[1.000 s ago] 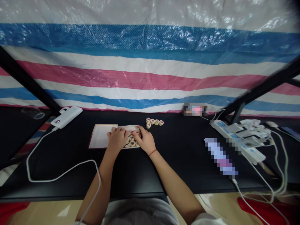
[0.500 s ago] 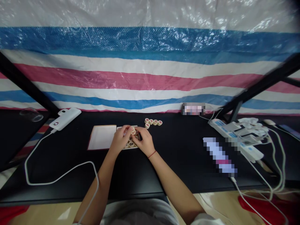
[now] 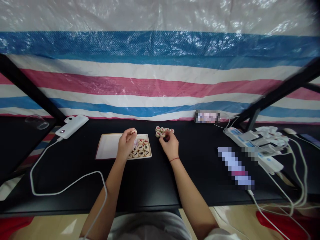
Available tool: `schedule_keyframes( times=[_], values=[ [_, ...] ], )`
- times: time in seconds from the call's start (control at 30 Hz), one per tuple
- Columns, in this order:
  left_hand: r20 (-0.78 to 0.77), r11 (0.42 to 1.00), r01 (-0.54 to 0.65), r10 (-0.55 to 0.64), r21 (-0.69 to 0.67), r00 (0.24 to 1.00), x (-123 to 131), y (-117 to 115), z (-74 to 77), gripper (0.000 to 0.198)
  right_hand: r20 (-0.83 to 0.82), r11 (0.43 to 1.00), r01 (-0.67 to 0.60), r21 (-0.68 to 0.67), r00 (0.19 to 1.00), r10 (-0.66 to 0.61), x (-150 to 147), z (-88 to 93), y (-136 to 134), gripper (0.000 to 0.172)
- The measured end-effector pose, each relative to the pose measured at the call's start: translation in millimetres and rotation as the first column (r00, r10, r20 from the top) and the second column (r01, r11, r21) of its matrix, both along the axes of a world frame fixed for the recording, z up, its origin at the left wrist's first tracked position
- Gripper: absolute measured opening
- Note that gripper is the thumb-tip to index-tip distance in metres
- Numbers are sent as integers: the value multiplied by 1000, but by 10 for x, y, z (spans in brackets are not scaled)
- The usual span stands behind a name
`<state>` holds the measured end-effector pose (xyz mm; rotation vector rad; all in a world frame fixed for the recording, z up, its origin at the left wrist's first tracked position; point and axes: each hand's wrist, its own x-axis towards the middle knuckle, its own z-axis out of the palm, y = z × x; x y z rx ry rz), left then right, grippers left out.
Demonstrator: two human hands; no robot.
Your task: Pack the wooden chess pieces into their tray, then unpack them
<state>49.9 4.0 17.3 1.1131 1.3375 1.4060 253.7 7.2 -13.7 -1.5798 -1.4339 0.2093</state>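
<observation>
My left hand (image 3: 125, 143) pinches a round Chinese chess piece (image 3: 134, 132) between thumb and fingertips, raised above the open box (image 3: 150, 154). Inside that box, several cream pieces (image 3: 141, 147) with dark and red characters lie in rows, partly hidden by my left hand. To the right of the box, my right hand (image 3: 171, 145) has its thumb and forefinger closed around another Chinese chess piece (image 3: 163, 134) at table level. Close by stand red-marked pieces (image 3: 162, 129) in a back row, with one more (image 3: 157, 134) in front at the left. My right fingers partly cover this group.
The box's white lid (image 3: 108, 146) lies left of the pieces. A white power bank (image 3: 72, 126) with a cable rests at the far left of the black table (image 3: 150, 186). On the right are a blurred phone (image 3: 235, 168), a power strip (image 3: 268, 163) and tangled cables.
My right hand has gone from the box to the group on the right, where another piece now sits in the front row. My left hand has lifted slightly away with a piece.
</observation>
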Motion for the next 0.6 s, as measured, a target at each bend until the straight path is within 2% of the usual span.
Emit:
schedule_keyframes(
  times=[0.17,0.23,0.3,0.37,0.43,0.53,0.6],
  values=[
    [-32,999,52,-52,-2,998,20,-16,-8,45,144,988,57,-145,989,-36,185,-123,64,11],
    [-119,996,82,-79,21,990,45,-37,-11,42,170,986,49,-161,985,-21,182,-101,58,9],
    [-271,993,96,-73,72,960,70,-56,-17,37,153,994,26,-105,988,-10,140,-37,34,9],
    [-449,979,132,-50,154,892,98,-75,-27,31,81,998,-53,-17,995,54,59,52,-12,15],
    [-584,947,219,-43,234,811,133,-95,-44,24,-7,978,-204,37,979,204,-58,140,-80,21],
    [-679,884,348,-50,311,733,192,-127,-86,19,-73,909,-413,54,906,416,-254,221,-188,27],
    [-705,864,381,-43,330,708,222,-141,-114,20,-94,886,-459,68,881,464,-343,231,-229,25]
  ],
)
